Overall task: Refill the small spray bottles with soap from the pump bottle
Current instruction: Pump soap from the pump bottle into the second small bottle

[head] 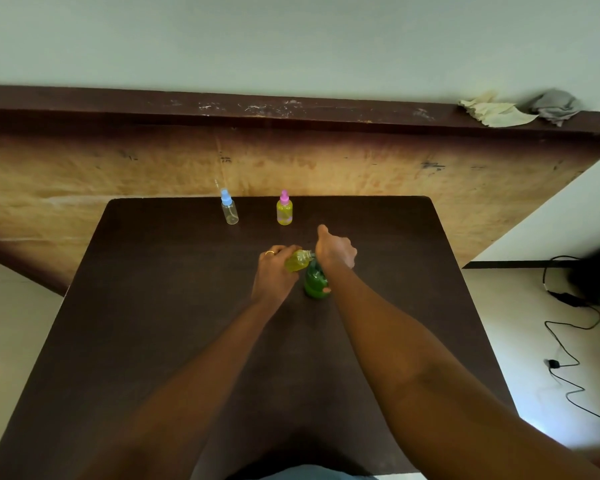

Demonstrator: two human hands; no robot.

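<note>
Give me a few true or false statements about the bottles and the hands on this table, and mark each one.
1. The left hand holds a small uncapped bottle of yellow liquid, tilted. True.
2. The blue-capped bottle is full of yellow liquid. False: it looks clear and empty.
3. The right hand sits on top of the green pump bottle. True.
4. The pink-capped bottle lies on its side. False: it stands upright near the far end of the table, holding yellow liquid.
5. Two cloths lie beside the pump bottle. False: the yellowish cloth and the grey cloth lie on the ledge by the wall.
</note>
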